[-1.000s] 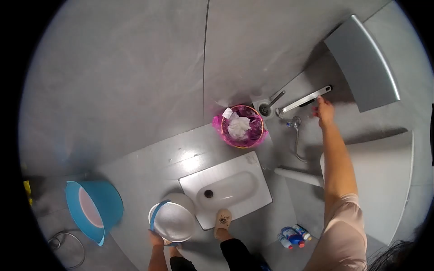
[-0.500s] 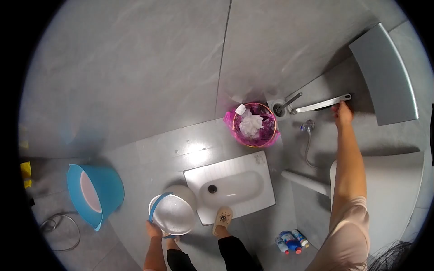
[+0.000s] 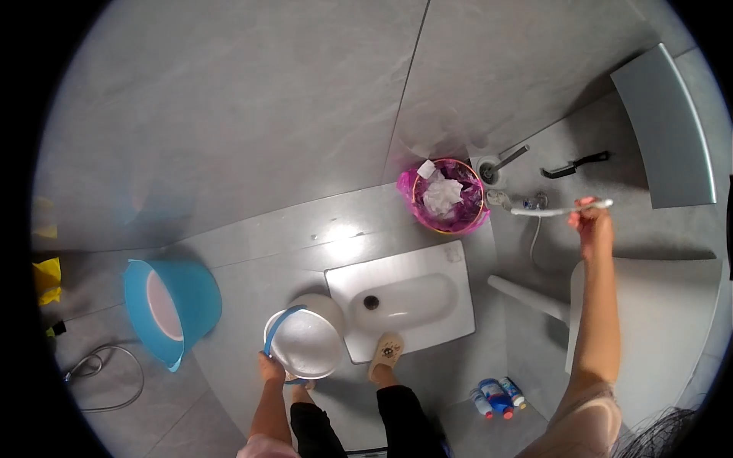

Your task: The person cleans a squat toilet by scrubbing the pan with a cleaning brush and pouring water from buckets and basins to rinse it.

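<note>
My right hand [image 3: 593, 221] is closed around a long pale handle [image 3: 553, 211] with a small pale head at its far end. It is held out in front of the wall, level with the hose valve [image 3: 537, 201]. My left hand [image 3: 271, 367] grips the blue handle [image 3: 276, 336] of a white bucket [image 3: 308, 345]. The bucket tilts towards me beside the white squat toilet [image 3: 450, 320], and its pale inside shows. A black-handled brush [image 3: 576, 164] hangs on the wall above my right hand.
A pink-lined bin [image 3: 479, 217] holding crumpled paper stands behind the toilet, beside a toilet brush holder [image 3: 489, 172]. Several cleaner bottles [image 3: 498, 397] are on the floor at right. A blue tub [image 3: 200, 305] stands at left near a coiled hose [image 3: 137, 382]. A white basin [image 3: 649, 320] and grey shelf [image 3: 672, 130] jut out at right.
My right hand has drawn the long pale handle away from the wall and down towards me, uncovering the black-handled brush. My left hand keeps hold of the bucket. The view has shifted slightly.
</note>
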`<action>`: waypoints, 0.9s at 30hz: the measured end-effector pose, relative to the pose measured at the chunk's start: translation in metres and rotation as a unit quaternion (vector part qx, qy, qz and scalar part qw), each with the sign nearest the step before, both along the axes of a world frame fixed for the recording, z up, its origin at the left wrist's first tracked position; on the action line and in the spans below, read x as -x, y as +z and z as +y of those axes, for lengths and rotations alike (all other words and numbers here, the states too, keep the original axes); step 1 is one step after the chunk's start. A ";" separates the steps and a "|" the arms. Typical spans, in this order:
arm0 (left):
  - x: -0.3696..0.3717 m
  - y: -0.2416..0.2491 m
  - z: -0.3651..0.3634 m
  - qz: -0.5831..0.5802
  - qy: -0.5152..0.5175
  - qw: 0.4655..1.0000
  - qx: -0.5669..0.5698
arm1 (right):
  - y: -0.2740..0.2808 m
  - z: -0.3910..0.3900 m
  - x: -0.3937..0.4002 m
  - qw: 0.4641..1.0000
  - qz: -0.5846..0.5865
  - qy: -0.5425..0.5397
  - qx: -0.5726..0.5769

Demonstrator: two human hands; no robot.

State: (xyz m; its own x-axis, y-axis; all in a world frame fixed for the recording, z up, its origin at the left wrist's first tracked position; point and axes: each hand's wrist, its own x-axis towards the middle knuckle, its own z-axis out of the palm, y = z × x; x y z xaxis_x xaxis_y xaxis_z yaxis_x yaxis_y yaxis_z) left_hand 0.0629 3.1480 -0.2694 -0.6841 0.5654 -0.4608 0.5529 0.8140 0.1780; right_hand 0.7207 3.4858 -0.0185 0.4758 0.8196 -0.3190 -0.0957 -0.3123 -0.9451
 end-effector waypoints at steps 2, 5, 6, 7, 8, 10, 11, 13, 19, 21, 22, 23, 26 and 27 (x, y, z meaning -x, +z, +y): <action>0.000 0.006 0.004 -0.034 -0.002 0.999 0.008 | 0.012 -0.023 0.046 0.999 -0.041 0.002 0.004; 0.004 0.005 0.006 -0.055 -0.012 0.998 0.002 | 0.007 -0.060 0.086 0.998 -0.059 0.010 0.011; 0.009 0.003 0.003 -0.058 -0.022 0.998 0.001 | 0.002 -0.077 0.097 0.996 -0.081 -0.001 0.039; 0.014 -0.005 -0.001 -0.080 -0.015 0.997 0.012 | -0.008 -0.098 0.108 0.993 -0.110 0.001 0.038; 0.022 -0.008 -0.003 -0.100 -0.009 0.995 0.018 | -0.006 -0.116 0.119 0.990 -0.138 0.001 0.033; 0.032 -0.009 -0.001 -0.154 0.010 0.988 -0.002 | -0.003 -0.156 0.143 0.996 -0.081 -0.028 0.000; 0.040 -0.019 -0.002 -0.147 0.006 0.989 0.001 | -0.008 -0.181 0.151 0.999 -0.031 -0.036 -0.016; 0.055 -0.027 -0.002 -0.143 -0.007 0.990 0.011 | -0.012 -0.228 0.174 0.992 0.088 -0.094 -0.016; 0.091 -0.050 0.020 -0.280 0.028 0.957 0.071 | -0.085 -0.365 0.252 0.926 0.318 -0.191 0.076; 0.095 -0.056 0.028 -0.304 0.058 0.944 0.109 | -0.111 -0.386 0.297 0.882 0.384 -0.252 0.104; 0.096 -0.056 0.031 -0.329 0.101 0.929 0.136 | -0.129 -0.394 0.315 0.879 0.387 -0.257 0.107; 0.099 -0.062 0.030 -0.350 0.088 0.923 0.133 | -0.157 -0.404 0.335 0.856 0.418 -0.288 0.103; 0.101 -0.075 0.026 -0.321 0.070 0.934 0.137 | -0.212 -0.415 0.379 0.828 0.466 -0.289 0.120; 0.099 -0.088 0.025 -0.318 0.074 0.935 0.140 | -0.238 -0.415 0.389 0.826 0.480 -0.271 0.117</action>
State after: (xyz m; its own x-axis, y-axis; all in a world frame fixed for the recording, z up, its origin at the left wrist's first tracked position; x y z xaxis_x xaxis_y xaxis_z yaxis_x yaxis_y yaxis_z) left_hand -0.0363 3.1735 -0.3573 -0.2825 0.2834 -0.9164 0.2860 0.9368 0.2016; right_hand 0.3316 3.0709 -0.2568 0.1880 0.4313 -0.8824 -0.9519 -0.1415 -0.2720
